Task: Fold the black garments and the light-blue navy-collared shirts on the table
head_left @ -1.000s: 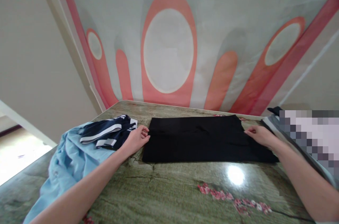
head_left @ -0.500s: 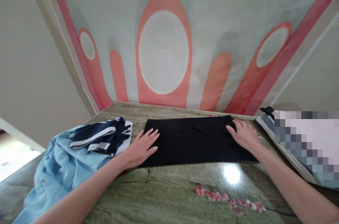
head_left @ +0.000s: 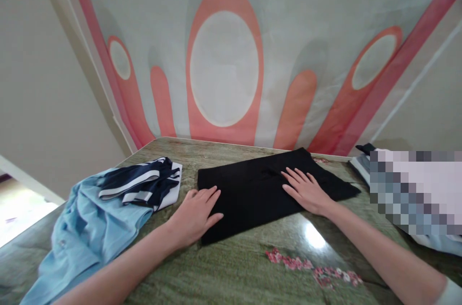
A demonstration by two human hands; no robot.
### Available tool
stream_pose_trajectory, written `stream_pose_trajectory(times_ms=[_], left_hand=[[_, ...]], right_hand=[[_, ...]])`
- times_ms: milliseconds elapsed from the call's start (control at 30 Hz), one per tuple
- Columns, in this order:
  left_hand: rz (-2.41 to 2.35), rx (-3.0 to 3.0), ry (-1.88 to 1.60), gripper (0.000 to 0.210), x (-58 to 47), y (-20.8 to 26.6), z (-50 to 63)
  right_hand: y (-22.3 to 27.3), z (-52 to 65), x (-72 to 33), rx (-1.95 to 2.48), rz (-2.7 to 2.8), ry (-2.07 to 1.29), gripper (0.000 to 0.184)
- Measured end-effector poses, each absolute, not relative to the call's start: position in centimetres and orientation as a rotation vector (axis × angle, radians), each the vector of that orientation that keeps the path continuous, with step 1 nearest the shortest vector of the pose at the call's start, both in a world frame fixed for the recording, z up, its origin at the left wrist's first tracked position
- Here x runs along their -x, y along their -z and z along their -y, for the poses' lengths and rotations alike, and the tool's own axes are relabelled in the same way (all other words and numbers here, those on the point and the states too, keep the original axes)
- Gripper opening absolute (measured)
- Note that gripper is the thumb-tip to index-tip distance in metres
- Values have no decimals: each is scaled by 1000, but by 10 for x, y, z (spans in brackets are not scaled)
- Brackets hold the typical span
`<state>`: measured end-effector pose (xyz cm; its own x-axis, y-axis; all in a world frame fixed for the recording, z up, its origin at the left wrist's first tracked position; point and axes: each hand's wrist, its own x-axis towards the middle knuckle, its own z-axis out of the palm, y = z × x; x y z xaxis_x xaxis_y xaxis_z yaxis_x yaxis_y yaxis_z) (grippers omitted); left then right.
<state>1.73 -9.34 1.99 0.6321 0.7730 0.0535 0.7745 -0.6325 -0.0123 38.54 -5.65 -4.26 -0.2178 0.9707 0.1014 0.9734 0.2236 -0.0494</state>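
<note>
A folded black garment [head_left: 249, 194] lies flat on the table, slanting up toward the far right, with a small crease near its middle. My left hand [head_left: 198, 211] rests on its left end, fingers slightly bent over the cloth and thumb apart. Toward the right part of the same garment, my right hand [head_left: 305, 192] lies flat with its fingers stretched out. Whatever is under the palms is hidden.
Left of the garment, a crumpled light blue garment [head_left: 90, 223] has a navy and white striped garment [head_left: 155, 184] on top. A partly pixelated stack of clothes [head_left: 361, 170] stands at the right. The wood-patterned table [head_left: 224, 271] meets a patterned wall hanging [head_left: 281, 16] behind.
The black garment has turned, its left end coming nearer and its right end going farther away. My right hand has slid left from the right edge onto the cloth.
</note>
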Motion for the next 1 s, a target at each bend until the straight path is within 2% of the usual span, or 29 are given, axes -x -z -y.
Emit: stream_pose_trajectory(times_ms=[133,233,333,433,533,667,1000], left_hand=[[1239,3090,0,49,-43,-45,134],[982,3471,16,46,-58,-64,146],[853,3622,225,40,-65,-67,128],[922,3488,349,39,-70,-52,90],[816,3391,255,41,-77,-29,57],[750,3322,108,51,-85,-9,44],[891,3244,-16,68,-90,-13,103]], right_hand=[[39,31,-425,1693,2501,175,57],[42,11,-452,1786,2332,445,59],[45,-2,-466,1940,2131,568,57],[45,-2,-456,2034,2033,439,56],[39,14,-421,1948,2098,209,57],[32,53,-372,1686,2318,65,58],[10,122,-371,1396,2627,-190,58]])
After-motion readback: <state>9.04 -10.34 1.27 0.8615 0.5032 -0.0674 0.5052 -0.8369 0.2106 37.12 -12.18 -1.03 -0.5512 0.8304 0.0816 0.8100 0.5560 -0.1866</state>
